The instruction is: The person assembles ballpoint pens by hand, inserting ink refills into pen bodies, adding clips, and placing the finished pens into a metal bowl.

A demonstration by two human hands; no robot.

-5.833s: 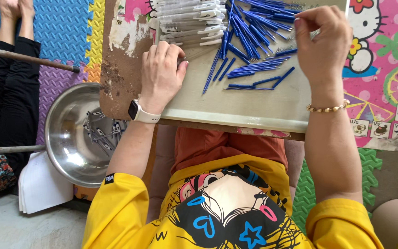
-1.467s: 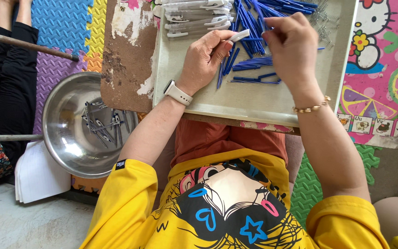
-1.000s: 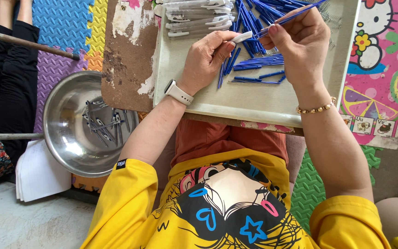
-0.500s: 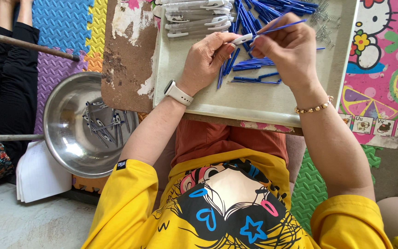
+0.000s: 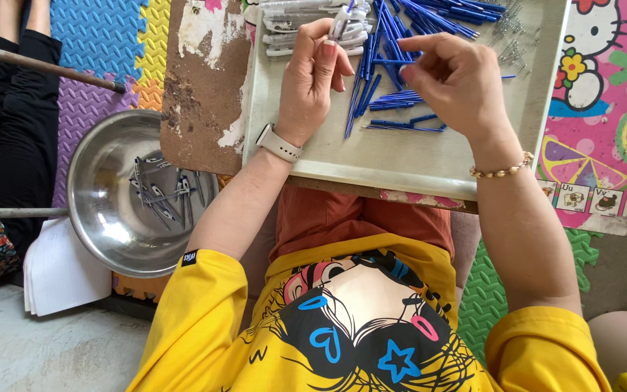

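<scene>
Several finished pens (image 5: pixel 165 196), grey and clipped, already lay in the steel bowl (image 5: pixel 96 239) at the person's left side, nearest the body, which suggested that a modest share of the assembly was done. Beyond the lap, the pale tray (image 5: pixel 400 156) rested across the knees on a worn brown board (image 5: pixel 201 101). On the tray, loose blue refills (image 5: pixel 400 123) lay scattered in front of the hands, and a much larger heap of them (image 5: pixel 437 11) fanned out at the far edge, so plenty seemed left to do.

The left hand (image 5: pixel 313 87), a pale watch at its wrist, was closed around a clear pen barrel (image 5: pixel 340 22), pinched upright between thumb and fingers over the near end of the stacked barrels. The right hand (image 5: pixel 455 83), with a bead bracelet at the wrist, was curled with its fingertips drawn together just above the blue refills; whether it gripped one could not be told for certain.

Farther off, a stack of empty clear barrels (image 5: pixel 306 33) waited at the tray's far left, and small metal springs (image 5: pixel 509 36) lay at the far right. Judging by those piles against the few pens in the bowl, the work looked early to midway.
</scene>
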